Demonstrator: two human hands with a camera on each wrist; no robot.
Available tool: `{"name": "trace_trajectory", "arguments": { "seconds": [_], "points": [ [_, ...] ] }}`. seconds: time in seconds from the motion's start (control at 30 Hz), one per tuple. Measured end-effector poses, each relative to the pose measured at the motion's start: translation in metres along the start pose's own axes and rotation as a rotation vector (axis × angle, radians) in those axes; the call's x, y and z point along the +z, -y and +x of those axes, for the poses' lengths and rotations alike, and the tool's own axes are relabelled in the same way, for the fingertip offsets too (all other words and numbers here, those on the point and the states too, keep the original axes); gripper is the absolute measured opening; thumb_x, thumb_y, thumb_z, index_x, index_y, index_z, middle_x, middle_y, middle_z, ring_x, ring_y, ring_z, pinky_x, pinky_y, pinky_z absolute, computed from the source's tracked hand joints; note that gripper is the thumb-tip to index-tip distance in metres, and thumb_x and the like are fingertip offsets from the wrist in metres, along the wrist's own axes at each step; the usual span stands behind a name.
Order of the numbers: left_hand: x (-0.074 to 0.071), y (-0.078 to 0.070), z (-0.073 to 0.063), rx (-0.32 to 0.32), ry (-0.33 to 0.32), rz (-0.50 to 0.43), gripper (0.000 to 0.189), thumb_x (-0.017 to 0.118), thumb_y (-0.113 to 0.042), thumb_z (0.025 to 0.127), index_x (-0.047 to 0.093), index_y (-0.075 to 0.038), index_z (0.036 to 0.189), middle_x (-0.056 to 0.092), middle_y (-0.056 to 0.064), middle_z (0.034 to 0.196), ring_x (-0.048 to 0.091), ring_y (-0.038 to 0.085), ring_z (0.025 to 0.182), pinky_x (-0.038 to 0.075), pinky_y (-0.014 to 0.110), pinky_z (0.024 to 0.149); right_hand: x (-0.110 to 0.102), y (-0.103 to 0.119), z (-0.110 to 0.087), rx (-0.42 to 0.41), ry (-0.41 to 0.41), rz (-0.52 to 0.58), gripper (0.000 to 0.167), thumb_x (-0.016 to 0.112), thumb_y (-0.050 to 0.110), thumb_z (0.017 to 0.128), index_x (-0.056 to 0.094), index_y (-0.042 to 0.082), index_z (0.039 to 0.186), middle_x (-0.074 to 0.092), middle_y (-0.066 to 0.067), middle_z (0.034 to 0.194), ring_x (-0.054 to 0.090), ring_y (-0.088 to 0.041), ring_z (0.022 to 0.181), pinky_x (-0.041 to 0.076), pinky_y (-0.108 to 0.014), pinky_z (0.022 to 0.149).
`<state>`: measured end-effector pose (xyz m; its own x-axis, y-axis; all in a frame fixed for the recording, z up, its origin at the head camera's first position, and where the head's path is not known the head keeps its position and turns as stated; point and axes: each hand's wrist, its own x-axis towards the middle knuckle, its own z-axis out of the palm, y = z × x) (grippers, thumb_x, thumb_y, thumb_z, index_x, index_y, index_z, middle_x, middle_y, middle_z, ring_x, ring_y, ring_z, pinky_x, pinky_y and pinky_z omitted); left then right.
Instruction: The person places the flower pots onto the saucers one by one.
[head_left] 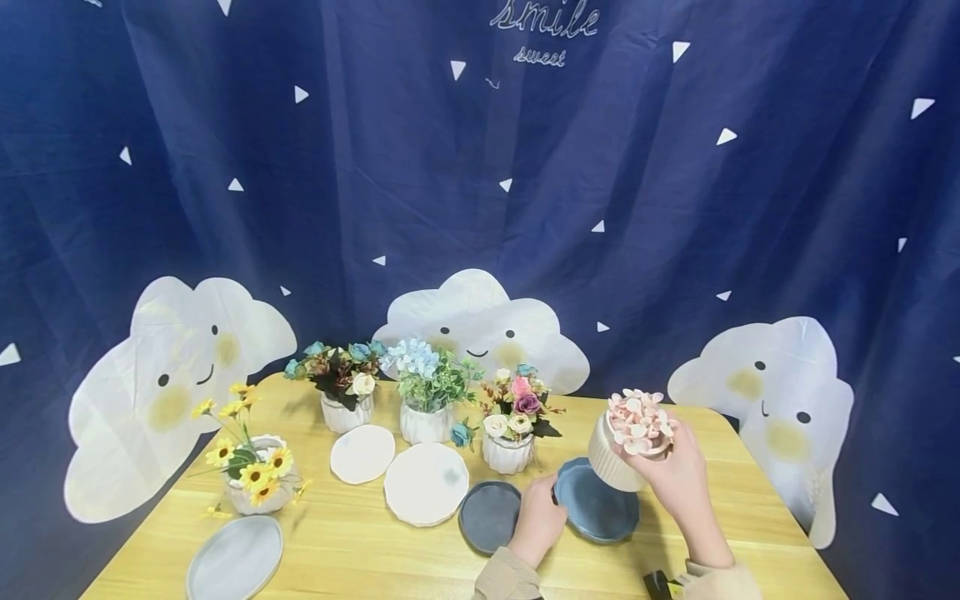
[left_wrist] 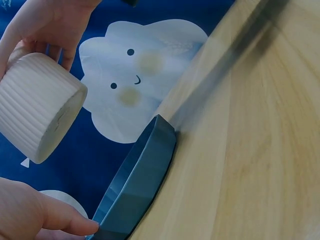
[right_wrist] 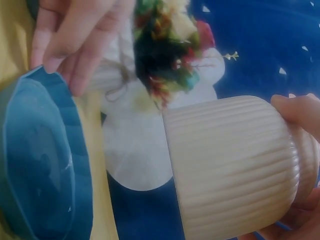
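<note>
My right hand [head_left: 681, 471] grips a ribbed cream flowerpot [head_left: 609, 458] by its upper part. Pink flowers [head_left: 639, 422] fill the top of this pot, which tilts in the air above a blue, faceted-rim plate [head_left: 600, 510]. At that plate's left rim, my left hand [head_left: 538, 518] pinches the edge between thumb and fingers. In the left wrist view the pot's flat underside [left_wrist: 62, 125] shows, apart from the plate. A dark grey plate [head_left: 489, 518] lies just left of my left hand, partly behind it.
Pots with yellow flowers [head_left: 258, 487], teal flowers [head_left: 347, 410], pale blue flowers [head_left: 426, 423] and mixed flowers [head_left: 508, 454] stand on the wooden table [head_left: 337, 542]. Two white plates [head_left: 426, 485] and a grey plate [head_left: 236, 560] lie before them. A dark blue curtain [head_left: 480, 208] hangs behind.
</note>
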<state>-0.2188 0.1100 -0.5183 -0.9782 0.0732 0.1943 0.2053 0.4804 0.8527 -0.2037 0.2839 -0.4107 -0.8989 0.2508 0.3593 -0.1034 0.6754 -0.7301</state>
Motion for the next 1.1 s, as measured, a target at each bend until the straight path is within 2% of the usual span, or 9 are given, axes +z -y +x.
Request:
{"name": "trace_trajectory", "arguments": {
  "seconds": [0.53, 1.1],
  "points": [
    [0.000, 0.000, 0.000, -0.007, 0.011, -0.007, 0.048, 0.060, 0.013, 0.075, 0.064, 0.006, 0.122, 0.068, 0.020, 0.118, 0.062, 0.038, 0.114, 0.051, 0.048, 0.098, 0.013, -0.008, -0.011, -0.020, 0.022, -0.006, 0.079, 0.086, 0.028, 0.069, 0.049, 0.003, 0.134, 0.053, -0.023, 0.128, 0.050, -0.036, 0.120, 0.042, -0.056, 0.097],
    [-0.001, -0.001, -0.001, -0.014, 0.012, -0.024, 0.048, 0.060, 0.013, 0.075, 0.063, 0.006, 0.122, 0.067, 0.022, 0.118, 0.061, 0.039, 0.114, 0.051, 0.049, 0.098, 0.023, -0.019, -0.017, -0.013, 0.033, 0.003, 0.084, 0.087, 0.027, 0.069, 0.047, 0.000, 0.137, 0.054, -0.024, 0.128, 0.050, -0.037, 0.120, 0.041, -0.055, 0.099]
  ]
}}
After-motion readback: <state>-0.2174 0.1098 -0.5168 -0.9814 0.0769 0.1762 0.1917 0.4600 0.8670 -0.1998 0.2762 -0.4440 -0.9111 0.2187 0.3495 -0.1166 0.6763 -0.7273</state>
